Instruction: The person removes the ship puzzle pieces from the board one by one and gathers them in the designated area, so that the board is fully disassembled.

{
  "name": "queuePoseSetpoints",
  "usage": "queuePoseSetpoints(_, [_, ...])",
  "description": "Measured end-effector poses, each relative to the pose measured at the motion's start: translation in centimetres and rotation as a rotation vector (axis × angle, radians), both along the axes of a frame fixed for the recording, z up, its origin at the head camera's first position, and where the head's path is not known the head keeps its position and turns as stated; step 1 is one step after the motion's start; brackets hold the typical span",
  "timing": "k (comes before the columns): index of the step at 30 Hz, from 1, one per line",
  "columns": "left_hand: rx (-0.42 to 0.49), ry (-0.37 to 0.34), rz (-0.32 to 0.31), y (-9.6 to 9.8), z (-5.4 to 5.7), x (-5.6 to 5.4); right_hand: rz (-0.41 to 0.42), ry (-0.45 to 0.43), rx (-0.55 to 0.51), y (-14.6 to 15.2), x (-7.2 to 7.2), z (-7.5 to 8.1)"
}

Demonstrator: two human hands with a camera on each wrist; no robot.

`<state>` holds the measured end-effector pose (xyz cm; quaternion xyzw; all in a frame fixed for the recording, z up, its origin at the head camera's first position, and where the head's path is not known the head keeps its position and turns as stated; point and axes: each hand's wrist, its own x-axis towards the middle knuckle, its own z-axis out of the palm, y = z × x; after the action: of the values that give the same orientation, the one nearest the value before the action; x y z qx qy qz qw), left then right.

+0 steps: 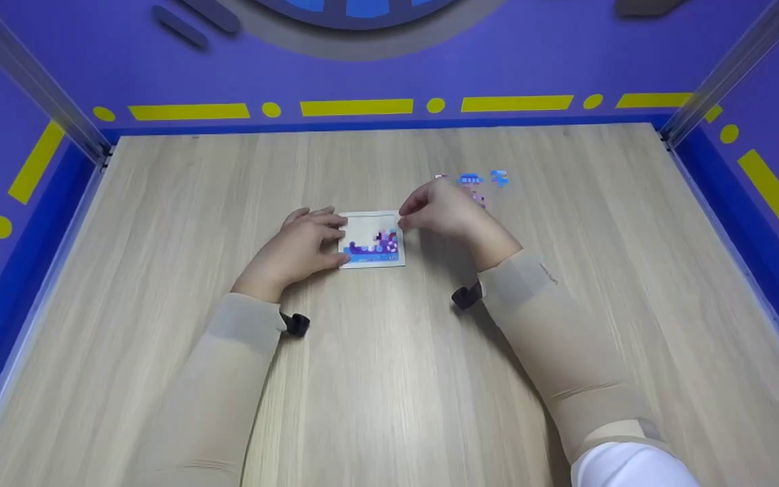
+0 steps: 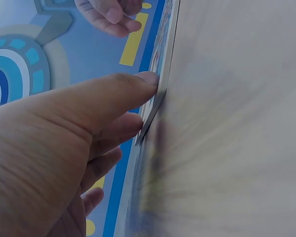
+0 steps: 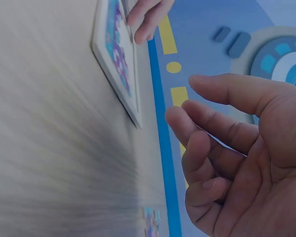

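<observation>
Two bare hands at a square white-framed picture puzzle on a pale wood-grain table.
From where I stand, the puzzle lies flat between the hands, its lower part and right side filled with blue, purple and pink pieces, the upper left bare white. The person's left hand rests against the frame's left edge, fingers spread and thumb at the near corner, touching rather than wrapped round it. The right hand is by the far right corner, thumb and forefinger slightly apart with nothing visible between them, the other fingers loosely bent. Beyond it lie loose blue jigsaw pieces and pinkish ones, partly hidden by that hand.
</observation>
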<state>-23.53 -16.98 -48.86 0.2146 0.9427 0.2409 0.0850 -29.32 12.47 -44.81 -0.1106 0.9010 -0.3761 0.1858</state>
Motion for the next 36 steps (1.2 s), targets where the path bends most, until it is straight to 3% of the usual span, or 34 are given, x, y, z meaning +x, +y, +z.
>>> queuePoseSetpoints(10, [0.032, -0.032, -0.002, 0.0, -0.1, -0.1, 0.07, -0.026, 0.028, -0.9, 0.2, -1.0])
queuePoseSetpoints(17, [0.037, -0.035, 0.008, 0.0, -0.2, -0.1, 0.182, 0.052, 0.091, -1.5, 0.3, -1.8])
queuePoseSetpoints(25, [0.049, -0.034, 0.014, 0.0, 0.0, 0.1, 0.221, 0.147, 0.144, -1.7, 0.5, -2.0])
queuePoseSetpoints(36, [0.056, -0.059, 0.045, 0.0, -0.4, 0.1, 0.267, 0.168, 0.193, -1.6, 0.7, -2.1])
